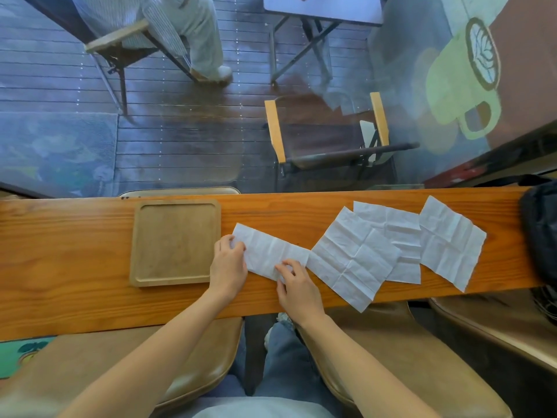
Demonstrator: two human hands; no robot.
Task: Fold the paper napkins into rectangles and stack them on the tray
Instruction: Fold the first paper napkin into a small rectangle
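A white napkin folded in half into a long rectangle [269, 251] lies on the wooden counter, just right of the square wooden tray [141, 245], which holds nothing. My left hand [228, 265] pinches the napkin's left end. My right hand [297, 286] presses fingertips on its near right corner. Three unfolded napkins lie further right: one [352, 260] overlapping a second [398, 233], and a third [450, 241] beside them.
The narrow wooden counter [75, 267] runs left to right against a window. A dark bag [541, 233] sits at its right end. Padded stools [407, 357] stand below the near edge. Outside, chairs and a seated person's legs [199, 40] are visible.
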